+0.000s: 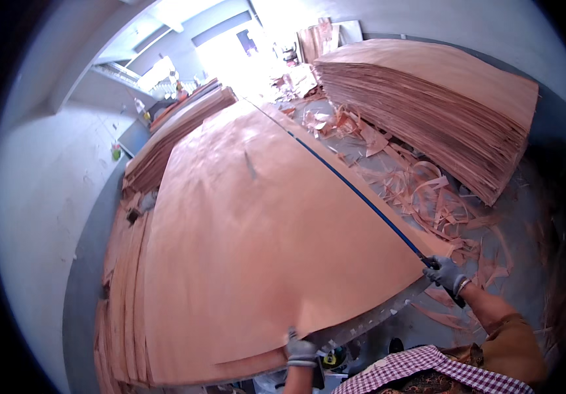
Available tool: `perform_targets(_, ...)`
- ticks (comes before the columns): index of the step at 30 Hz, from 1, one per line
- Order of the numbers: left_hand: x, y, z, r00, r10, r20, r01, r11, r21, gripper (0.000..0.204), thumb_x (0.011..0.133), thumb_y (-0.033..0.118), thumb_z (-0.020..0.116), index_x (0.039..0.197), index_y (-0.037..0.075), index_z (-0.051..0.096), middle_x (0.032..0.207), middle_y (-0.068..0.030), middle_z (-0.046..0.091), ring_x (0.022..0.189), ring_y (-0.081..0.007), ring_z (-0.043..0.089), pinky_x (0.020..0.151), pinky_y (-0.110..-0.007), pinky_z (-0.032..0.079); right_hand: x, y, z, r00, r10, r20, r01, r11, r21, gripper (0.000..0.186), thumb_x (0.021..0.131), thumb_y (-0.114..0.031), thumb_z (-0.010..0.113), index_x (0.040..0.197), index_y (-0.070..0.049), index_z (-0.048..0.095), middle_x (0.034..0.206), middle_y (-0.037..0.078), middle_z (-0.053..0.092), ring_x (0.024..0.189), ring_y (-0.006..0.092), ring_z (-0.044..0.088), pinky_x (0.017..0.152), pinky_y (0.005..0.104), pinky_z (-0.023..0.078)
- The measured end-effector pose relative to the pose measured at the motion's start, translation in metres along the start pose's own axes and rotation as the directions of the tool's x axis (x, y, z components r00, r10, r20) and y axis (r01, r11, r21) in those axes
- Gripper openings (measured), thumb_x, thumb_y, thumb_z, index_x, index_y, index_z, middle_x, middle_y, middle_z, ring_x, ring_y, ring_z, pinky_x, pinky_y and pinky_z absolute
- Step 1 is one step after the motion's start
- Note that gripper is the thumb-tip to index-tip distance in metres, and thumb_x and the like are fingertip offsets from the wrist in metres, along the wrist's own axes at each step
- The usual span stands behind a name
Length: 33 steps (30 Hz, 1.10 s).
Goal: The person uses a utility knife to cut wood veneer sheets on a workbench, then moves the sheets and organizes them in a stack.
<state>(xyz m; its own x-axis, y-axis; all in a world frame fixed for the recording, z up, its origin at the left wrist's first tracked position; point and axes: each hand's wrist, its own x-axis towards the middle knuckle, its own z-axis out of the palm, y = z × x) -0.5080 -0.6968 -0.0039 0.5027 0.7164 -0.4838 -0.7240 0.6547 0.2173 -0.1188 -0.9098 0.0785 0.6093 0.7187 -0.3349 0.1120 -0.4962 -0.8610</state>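
Note:
A large, thin sheet of pinkish-tan wood veneer (263, 230) lies over the long worktable, slightly wavy, with a small slit towards its far part. My left hand (301, 351), in a grey glove, is at the sheet's near edge and appears to pinch it; the veneer bulges just beyond the fingers. My right hand (448, 273), also gloved, is closed round the dark handle of a long, thin blue pole (368, 202). The pole runs along the sheet's right side towards the far end.
At the right stands a tall stack of veneer sheets (427, 98). Torn veneer scraps (421, 190) litter the floor between it and the table. More veneer is piled along the left (181, 125), near a white wall (46, 197). Bright light comes from the far opening.

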Motion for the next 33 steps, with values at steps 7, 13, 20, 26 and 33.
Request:
perform_targets(7, -0.045, -0.051, 0.023, 0.993, -0.115, 0.010, 0.115, 0.993, 0.021, 0.042, 0.090, 0.035, 0.056, 0.125, 0.012, 0.052, 0.124, -0.0098, 0.057, 0.109, -0.0289, 0.054, 0.090, -0.044, 0.048, 0.029, -0.021, 0.084, 0.972, -0.195, 0.129, 0.175, 0.973, 0.154, 0.029, 0.085, -0.025, 0.066, 0.101, -0.002, 0.059, 0.071, 0.001, 0.057, 0.059, 0.0084, 0.054, 0.054, 0.0251, 0.046)
perform_targets(13, -0.046, -0.013, -0.045, 0.999, -0.031, -0.007, 0.031, 0.997, -0.071, 0.033, 0.093, 0.030, 0.052, 0.118, 0.008, 0.055, 0.114, -0.0124, 0.061, 0.101, -0.0307, 0.060, 0.075, -0.045, 0.056, 0.040, -0.032, 0.130, 0.958, -0.182, 0.220, 0.188, 0.982, -0.007, 0.029, 0.086, -0.032, 0.062, 0.092, -0.003, 0.059, 0.067, 0.000, 0.056, 0.059, 0.0094, 0.054, 0.053, 0.0255, 0.045)
perform_targets(20, -0.068, -0.006, -0.023, 0.846, -0.525, 0.097, 0.482, 0.829, 0.284, 0.035, 0.094, 0.036, 0.051, 0.100, 0.003, 0.062, 0.092, -0.0110, 0.067, 0.080, -0.0236, 0.067, 0.066, -0.034, 0.055, 0.017, -0.098, 0.211, 0.844, -0.125, 0.522, 0.038, 0.984, 0.175, 0.031, 0.089, -0.035, 0.060, 0.087, -0.004, 0.055, 0.074, 0.002, 0.057, 0.055, 0.0097, 0.052, 0.049, 0.0249, 0.042)
perform_targets(26, -0.146, 0.114, -0.056, 0.970, -0.043, -0.238, 0.228, 0.481, 0.846, 0.029, 0.091, 0.024, 0.051, 0.093, -0.002, 0.064, 0.081, -0.0114, 0.067, 0.067, -0.0204, 0.067, 0.057, -0.029, 0.053, -0.039, -0.088, 0.214, 0.655, 0.040, 0.755, 0.114, 0.982, -0.151, 0.034, 0.087, -0.034, 0.062, 0.080, -0.001, 0.062, 0.069, 0.001, 0.055, 0.065, 0.0082, 0.052, 0.058, 0.0255, 0.043)
perform_targets(33, -0.223, 0.167, -0.181, 0.823, 0.482, -0.301, -0.033, 0.570, 0.821, 0.029, 0.074, 0.003, 0.044, 0.096, 0.002, 0.063, 0.079, -0.0107, 0.066, 0.069, -0.0166, 0.063, 0.063, -0.027, 0.051, -0.103, 0.021, 0.226, 0.642, 0.076, 0.763, 0.087, 0.981, -0.171, 0.039, 0.088, -0.036, 0.062, 0.076, 0.000, 0.059, 0.065, 0.001, 0.056, 0.059, 0.0111, 0.047, 0.056, 0.0296, 0.040)
